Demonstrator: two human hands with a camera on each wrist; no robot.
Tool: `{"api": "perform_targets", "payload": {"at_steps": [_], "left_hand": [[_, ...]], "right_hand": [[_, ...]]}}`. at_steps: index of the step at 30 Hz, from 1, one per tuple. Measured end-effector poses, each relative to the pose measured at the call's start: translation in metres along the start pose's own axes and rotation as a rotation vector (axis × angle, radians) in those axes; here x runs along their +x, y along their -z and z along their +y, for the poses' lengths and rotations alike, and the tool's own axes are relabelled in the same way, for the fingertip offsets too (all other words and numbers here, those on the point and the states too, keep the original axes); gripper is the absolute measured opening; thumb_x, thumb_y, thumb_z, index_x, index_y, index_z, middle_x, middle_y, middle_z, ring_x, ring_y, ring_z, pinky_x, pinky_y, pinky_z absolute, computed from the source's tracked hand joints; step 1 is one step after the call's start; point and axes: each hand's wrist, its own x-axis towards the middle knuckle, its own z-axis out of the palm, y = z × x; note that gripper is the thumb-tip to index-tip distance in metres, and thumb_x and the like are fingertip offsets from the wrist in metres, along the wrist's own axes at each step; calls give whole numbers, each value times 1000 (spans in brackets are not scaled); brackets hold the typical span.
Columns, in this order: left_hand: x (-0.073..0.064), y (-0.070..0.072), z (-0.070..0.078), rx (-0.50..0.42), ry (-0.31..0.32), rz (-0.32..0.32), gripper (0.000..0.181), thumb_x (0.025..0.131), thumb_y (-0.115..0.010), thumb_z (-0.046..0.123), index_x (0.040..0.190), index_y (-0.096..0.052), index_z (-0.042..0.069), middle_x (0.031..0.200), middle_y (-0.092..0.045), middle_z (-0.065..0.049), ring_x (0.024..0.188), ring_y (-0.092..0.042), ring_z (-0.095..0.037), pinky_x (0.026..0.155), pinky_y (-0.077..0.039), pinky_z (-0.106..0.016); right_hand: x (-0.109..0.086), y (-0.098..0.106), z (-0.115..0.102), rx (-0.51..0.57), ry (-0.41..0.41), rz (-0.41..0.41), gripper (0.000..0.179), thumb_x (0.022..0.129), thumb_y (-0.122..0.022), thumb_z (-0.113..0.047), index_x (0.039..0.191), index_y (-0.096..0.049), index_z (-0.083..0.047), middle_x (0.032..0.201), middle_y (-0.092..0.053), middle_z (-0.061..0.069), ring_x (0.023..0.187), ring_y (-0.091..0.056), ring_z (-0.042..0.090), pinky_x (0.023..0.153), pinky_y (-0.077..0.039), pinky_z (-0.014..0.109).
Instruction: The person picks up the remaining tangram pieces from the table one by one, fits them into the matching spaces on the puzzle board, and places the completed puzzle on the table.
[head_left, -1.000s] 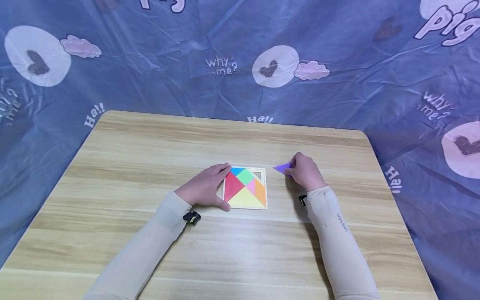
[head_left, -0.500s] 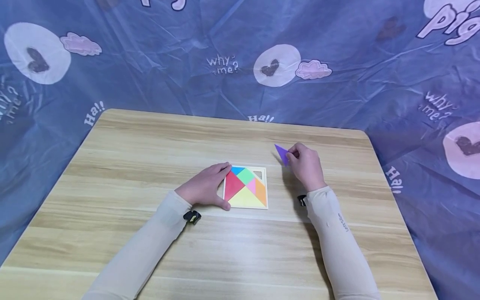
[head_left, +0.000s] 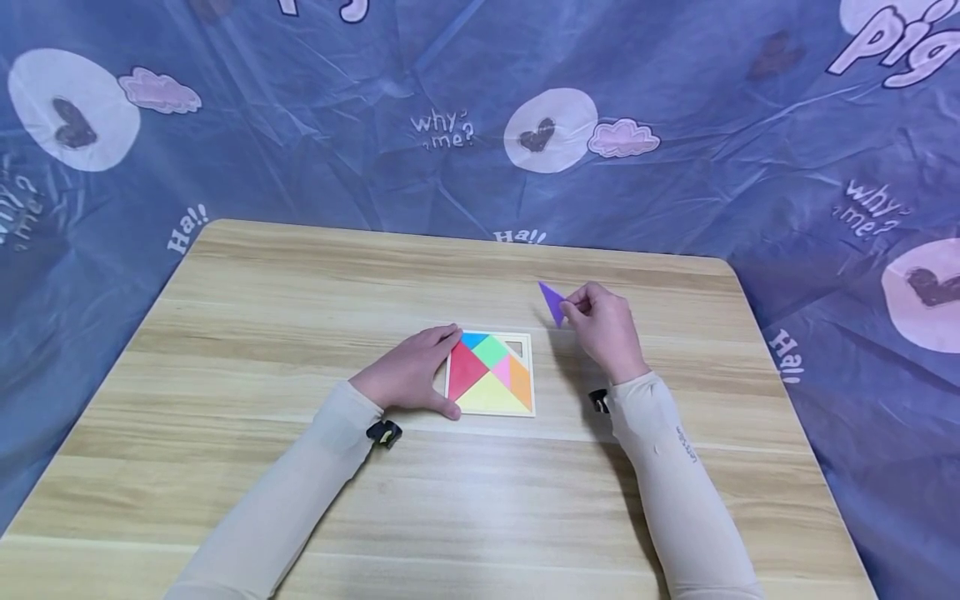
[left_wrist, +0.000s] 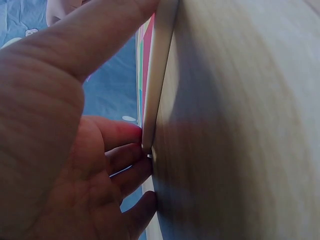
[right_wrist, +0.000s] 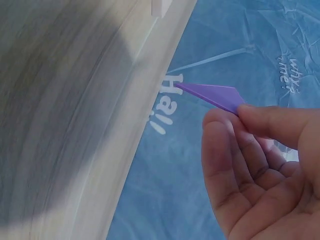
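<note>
A square tangram tray (head_left: 533, 383) lies flat on the table, filled with coloured pieces except for a triangular gap at its upper right corner. My left hand (head_left: 408, 371) holds the tray's left side, thumb at the near corner and fingers at the far one. In the left wrist view, the fingertips (left_wrist: 131, 134) touch the tray's pale edge (left_wrist: 159, 75). My right hand (head_left: 603, 325) pinches a purple triangle piece (head_left: 552, 302) between thumb and forefinger, raised above the table beyond the tray's right corner. The right wrist view shows the purple triangle (right_wrist: 215, 95) tilted, one tip pointing away from the hand.
The wood-grain table (head_left: 300, 283) extends around the tray on all sides. A blue printed curtain (head_left: 360, 125) hangs behind its far edge and along both sides. Each wrist wears a small black camera, such as the left camera (head_left: 385, 434).
My right hand has lifted the purple triangle from beside the tray, moved it farther back and slightly left, and turned it. My left hand has stayed on the tray.
</note>
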Motion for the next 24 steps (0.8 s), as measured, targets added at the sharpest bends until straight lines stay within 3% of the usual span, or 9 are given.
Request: {"api": "perform_targets", "payload": {"at_steps": [6, 16, 24], "left_hand": [[0, 0, 1, -2, 1, -1, 128, 72, -86, 66, 165, -21, 8, 172, -20, -7, 157, -21, -28, 125, -28, -45], [-1, 1, 2, 3, 4, -9, 127, 73, -86, 64, 165, -20, 8, 172, -20, -7, 157, -20, -28, 125, -27, -45], [-1, 1, 3, 1, 12, -12, 127, 72, -86, 64, 165, -20, 8, 172, -20, -6, 157, -20, -28, 125, -28, -45]], "right_hand": [[-1, 0, -2, 70, 5, -8, 10, 98, -71, -11, 95, -71, -1, 83, -72, 13, 68, -60, 20, 55, -47, 23], [-3, -2, -6, 126, 17, -17, 10, 100, -68, -9, 100, -71, 1, 86, -69, 12, 70, -57, 18, 56, -45, 20], [-4, -6, -9, 138, 22, -114, 11, 101, -64, -13, 103, -68, -4, 91, -69, 10, 79, -61, 22, 67, -52, 30]]}}
